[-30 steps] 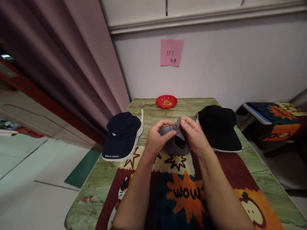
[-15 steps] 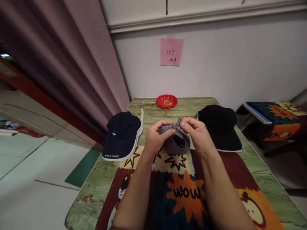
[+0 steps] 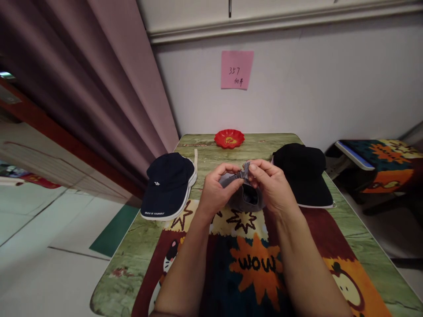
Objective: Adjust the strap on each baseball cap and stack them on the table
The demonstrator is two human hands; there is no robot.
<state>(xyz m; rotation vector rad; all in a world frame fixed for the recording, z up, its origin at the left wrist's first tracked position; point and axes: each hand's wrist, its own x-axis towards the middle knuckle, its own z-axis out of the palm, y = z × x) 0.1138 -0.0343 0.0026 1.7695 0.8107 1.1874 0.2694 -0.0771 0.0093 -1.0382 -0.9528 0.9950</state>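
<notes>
A grey cap (image 3: 244, 203) is held above the middle of the table, its rear opening facing me. My left hand (image 3: 220, 187) pinches the cap's back strap near a small buckle. The strap's end is between the thumb and fingers of my right hand (image 3: 269, 179). Part of the cap is hidden behind both hands. To the left lies a navy cap (image 3: 170, 187) with a white edge and small lettering on its brim. On the right rests a black cap (image 3: 302, 174), brim towards me.
A red scalloped dish (image 3: 229, 138) stands at the table's far edge. Under my forearms a colourful mat (image 3: 257, 264) covers the near part of the green wood-patterned table (image 3: 115, 268). A pink note (image 3: 237, 70) is on the wall. Beyond the right side stands a stool (image 3: 386, 163).
Both hands still hold the strap, with the fingers shifted slightly. The grey cap's body has tilted a little to the right. The other caps stay put.
</notes>
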